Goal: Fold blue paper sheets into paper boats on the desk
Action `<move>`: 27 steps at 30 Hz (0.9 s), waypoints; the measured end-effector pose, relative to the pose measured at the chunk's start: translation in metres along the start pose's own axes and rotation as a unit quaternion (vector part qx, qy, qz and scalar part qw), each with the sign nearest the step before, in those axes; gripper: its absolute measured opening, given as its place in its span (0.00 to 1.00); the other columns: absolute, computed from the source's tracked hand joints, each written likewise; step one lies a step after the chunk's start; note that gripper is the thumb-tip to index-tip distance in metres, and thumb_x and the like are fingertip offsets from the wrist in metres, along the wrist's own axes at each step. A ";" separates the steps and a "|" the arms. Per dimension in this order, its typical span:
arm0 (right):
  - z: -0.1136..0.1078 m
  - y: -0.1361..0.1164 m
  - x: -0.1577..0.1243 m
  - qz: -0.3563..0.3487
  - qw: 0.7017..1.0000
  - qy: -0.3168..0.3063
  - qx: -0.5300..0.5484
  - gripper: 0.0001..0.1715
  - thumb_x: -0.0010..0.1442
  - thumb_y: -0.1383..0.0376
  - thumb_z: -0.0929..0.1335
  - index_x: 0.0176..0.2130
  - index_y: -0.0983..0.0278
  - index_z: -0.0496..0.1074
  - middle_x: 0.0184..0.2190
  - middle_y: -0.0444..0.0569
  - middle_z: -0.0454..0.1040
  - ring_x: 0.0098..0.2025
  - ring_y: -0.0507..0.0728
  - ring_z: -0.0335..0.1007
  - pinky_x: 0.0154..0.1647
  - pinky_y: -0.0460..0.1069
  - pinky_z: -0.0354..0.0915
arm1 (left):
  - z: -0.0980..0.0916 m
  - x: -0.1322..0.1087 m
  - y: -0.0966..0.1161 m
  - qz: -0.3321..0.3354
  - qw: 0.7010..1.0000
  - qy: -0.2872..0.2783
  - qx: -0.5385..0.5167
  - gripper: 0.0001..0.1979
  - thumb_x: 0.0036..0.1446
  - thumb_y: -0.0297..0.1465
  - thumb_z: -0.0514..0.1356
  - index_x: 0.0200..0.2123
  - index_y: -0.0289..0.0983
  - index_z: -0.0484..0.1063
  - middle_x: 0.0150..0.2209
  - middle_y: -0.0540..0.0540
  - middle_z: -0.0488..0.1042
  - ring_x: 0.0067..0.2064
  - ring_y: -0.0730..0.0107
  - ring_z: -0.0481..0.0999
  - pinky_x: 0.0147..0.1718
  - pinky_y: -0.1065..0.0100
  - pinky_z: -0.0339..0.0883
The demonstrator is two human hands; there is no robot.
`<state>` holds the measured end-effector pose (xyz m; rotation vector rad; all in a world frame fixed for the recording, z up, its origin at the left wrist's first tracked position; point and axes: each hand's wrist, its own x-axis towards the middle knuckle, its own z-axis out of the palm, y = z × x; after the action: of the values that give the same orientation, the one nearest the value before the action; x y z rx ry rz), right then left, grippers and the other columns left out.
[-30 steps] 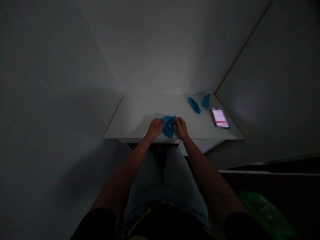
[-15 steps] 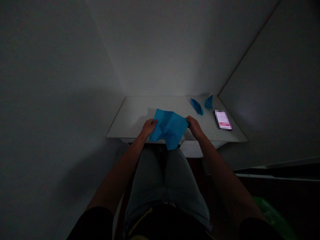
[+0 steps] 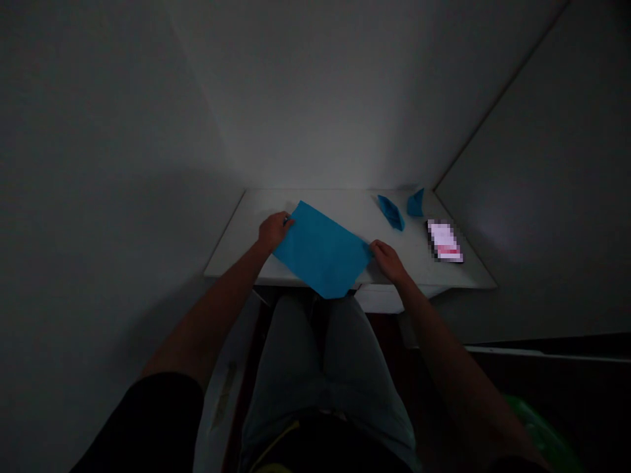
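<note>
My two hands are well apart, one at each end of a flat sheet of bright blue paper. The sheet is unfolded, with faint creases at most, and sits at a slant across the front of a white table. One corner points away from me, and the nearest corner sticks out past the table's front edge, over my lap.

My left hand is at the sheet's far left corner, and my right hand is at its right corner. Both touch the paper at its edge, but I cannot tell whether either hand is pinching it or only resting against it.

To the right of my right hand, near the back of the table, sit two small folded blue paper boats, just apart from each other. Nearer the right edge lies a flat, pinkish-white rectangle, too blurred to identify. Plain pale walls rise behind the table. Low on the right, a green bag shows in the dark.
</note>
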<state>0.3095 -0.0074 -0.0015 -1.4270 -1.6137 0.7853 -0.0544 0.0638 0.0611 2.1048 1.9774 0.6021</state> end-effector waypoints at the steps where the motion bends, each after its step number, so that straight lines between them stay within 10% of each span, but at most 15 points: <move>1: 0.006 0.001 -0.001 0.003 1.000 0.010 -0.020 0.17 0.63 0.50 0.62 0.28 0.57 0.66 0.27 0.45 0.70 0.33 0.59 0.66 0.38 0.53 0.62 | 0.000 0.002 0.004 -0.004 0.999 0.030 0.020 0.18 0.70 0.39 0.55 0.55 0.37 0.77 0.57 0.31 0.75 0.59 0.43 0.73 0.59 0.50 0.63; 8: 0.059 0.000 -0.007 0.019 0.986 0.040 -0.162 0.13 0.66 0.55 0.64 0.34 0.59 0.72 0.37 0.50 0.77 0.41 0.62 0.72 0.49 0.58 0.62 | 0.066 -0.032 0.046 0.009 0.999 0.018 0.037 0.33 0.69 0.54 0.51 0.62 0.34 0.71 0.65 0.25 0.69 0.66 0.32 0.64 0.66 0.39 0.52; 12: 0.050 0.000 -0.004 -0.025 0.979 0.046 -0.197 0.17 0.69 0.50 0.66 0.39 0.59 0.75 0.43 0.53 0.76 0.46 0.64 0.72 0.53 0.61 0.62 | 0.091 -0.042 0.019 -0.016 0.999 -0.014 0.024 0.39 0.69 0.54 0.51 0.71 0.33 0.61 0.73 0.26 0.60 0.75 0.32 0.53 0.71 0.37 0.43; 20: -0.027 0.038 0.040 -0.024 0.924 0.171 -0.341 0.27 0.70 0.49 0.65 0.59 0.60 0.75 0.70 0.65 0.60 0.67 0.77 0.58 0.63 0.73 0.55 | 0.032 -0.024 -0.084 0.179 0.972 -0.130 0.076 0.39 0.68 0.51 0.53 0.76 0.41 0.55 0.78 0.42 0.53 0.80 0.48 0.45 0.76 0.49 0.36; 27: -0.034 0.064 0.054 -0.020 0.927 0.169 -0.334 0.34 0.69 0.49 0.64 0.63 0.66 0.71 0.64 0.71 0.69 0.65 0.77 0.62 0.64 0.75 0.54 | -0.005 -0.023 -0.116 0.177 0.956 -0.187 0.142 0.37 0.67 0.51 0.53 0.76 0.48 0.58 0.78 0.45 0.54 0.77 0.51 0.53 0.74 0.51 0.41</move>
<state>0.3684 0.0542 -0.0321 -1.8608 -1.6933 -0.0764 -0.1624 0.0512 0.0146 2.5385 1.5644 -0.0482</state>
